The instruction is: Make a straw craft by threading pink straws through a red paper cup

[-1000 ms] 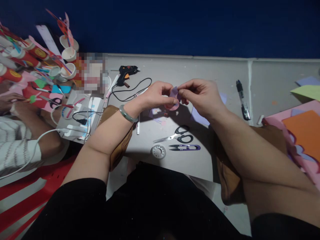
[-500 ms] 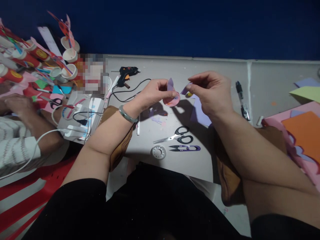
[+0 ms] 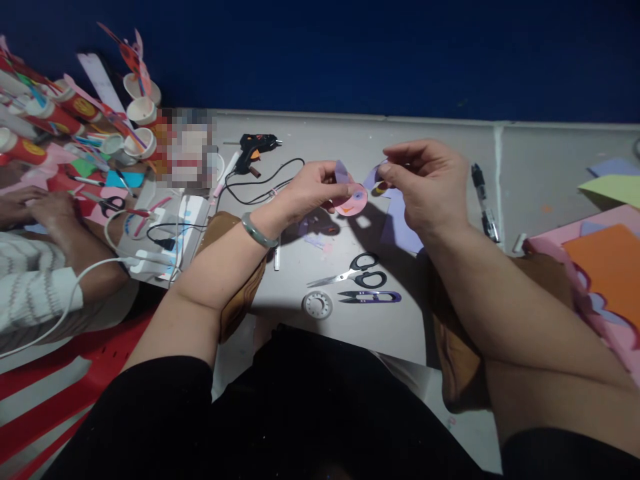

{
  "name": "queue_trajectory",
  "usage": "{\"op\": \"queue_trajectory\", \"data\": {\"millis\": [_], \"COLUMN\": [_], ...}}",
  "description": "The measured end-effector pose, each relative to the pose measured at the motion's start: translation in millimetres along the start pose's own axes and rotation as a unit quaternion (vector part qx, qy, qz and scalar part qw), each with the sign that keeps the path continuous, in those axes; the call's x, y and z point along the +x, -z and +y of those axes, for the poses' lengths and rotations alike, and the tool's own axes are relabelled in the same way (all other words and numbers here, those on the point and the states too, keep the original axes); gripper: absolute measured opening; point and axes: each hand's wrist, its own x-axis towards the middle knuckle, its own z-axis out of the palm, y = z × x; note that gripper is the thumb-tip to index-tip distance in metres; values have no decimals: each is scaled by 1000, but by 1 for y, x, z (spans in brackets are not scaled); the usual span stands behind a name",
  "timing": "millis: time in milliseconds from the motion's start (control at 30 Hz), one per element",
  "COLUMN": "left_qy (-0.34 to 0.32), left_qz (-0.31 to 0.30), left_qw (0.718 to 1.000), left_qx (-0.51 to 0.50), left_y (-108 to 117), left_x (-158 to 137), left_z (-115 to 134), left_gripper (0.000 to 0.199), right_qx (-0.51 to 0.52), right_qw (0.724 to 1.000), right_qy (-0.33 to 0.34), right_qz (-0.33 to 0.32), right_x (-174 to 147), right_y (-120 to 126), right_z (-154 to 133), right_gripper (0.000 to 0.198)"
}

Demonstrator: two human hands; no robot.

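My left hand (image 3: 316, 190) pinches a round pink paper face (image 3: 353, 202) with a drawn eye and an orange mark, a purple paper piece (image 3: 342, 172) standing up at its top edge. To its right, my right hand (image 3: 425, 180) grips a small purple paper piece (image 3: 373, 177) between thumb and fingers, apart from the face. Under the hands are purple paper (image 3: 401, 223) and small paper scraps (image 3: 317, 241). Nearer to me lie black-handled scissors (image 3: 356, 270), purple thread snips (image 3: 370, 297) and a round white tape roll (image 3: 317, 305).
A black glue gun (image 3: 255, 150) with its cord lies at the back. Left are a power strip (image 3: 183, 233), paper cups (image 3: 143, 112) of craft sticks and another person's hands (image 3: 55, 210). Right are pens (image 3: 484, 203) and coloured paper (image 3: 607, 260).
The pink face has shifted slightly right and turned, showing more of its drawn eye and orange mark. My right hand has moved a little to the right with its purple piece.
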Motion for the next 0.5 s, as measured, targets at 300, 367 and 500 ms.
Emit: {"op": "queue_trajectory", "data": {"millis": [300, 367, 500], "left_qy": [-8, -13, -25], "left_qz": [1, 1, 2], "left_qw": [1000, 1000, 999], "left_qx": [6, 19, 23], "left_y": [1, 1, 1], "left_x": [1, 0, 0], "left_z": [-4, -4, -3], "left_gripper": [23, 25, 28], "right_qx": [39, 24, -16], "right_qw": [998, 998, 998], "right_qy": [6, 10, 20], "right_qz": [54, 54, 55], "right_x": [-3, -4, -5], "right_y": [-5, -5, -5], "right_z": [-14, -16, -14], "right_gripper": [31, 27, 21]}}
